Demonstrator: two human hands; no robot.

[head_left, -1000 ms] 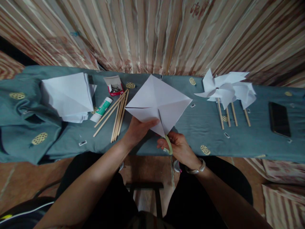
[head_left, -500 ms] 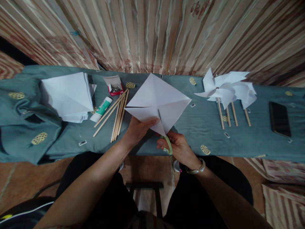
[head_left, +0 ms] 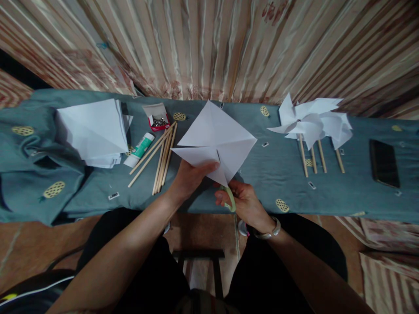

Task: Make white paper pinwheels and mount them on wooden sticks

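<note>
A creased white paper square (head_left: 225, 131) is held up cornerwise in the middle, with a slit running in from its left corner. My left hand (head_left: 194, 176) pinches its near-left edge, thumb on top and fingers hidden beneath. At the near corner, my right hand (head_left: 244, 198) grips scissors (head_left: 231, 199) by their pale green handles. Part of a dark blade shows at the slit near the paper's middle; the rest of the blades is hidden by the paper.
Left of the paper lie several wooden sticks (head_left: 161, 163), a glue stick (head_left: 140, 150), an opened box of metal pins (head_left: 159, 120) and stacked white paper (head_left: 93, 131). White paper pinwheels (head_left: 306, 122) on sticks and a black phone (head_left: 384, 162) lie right. A striped curtain (head_left: 209, 48) hangs behind.
The paper's right part has shifted slightly left and tilted, and the gap at its left slit has widened. The scissor handles moved a touch left; my left hand stays in place.
</note>
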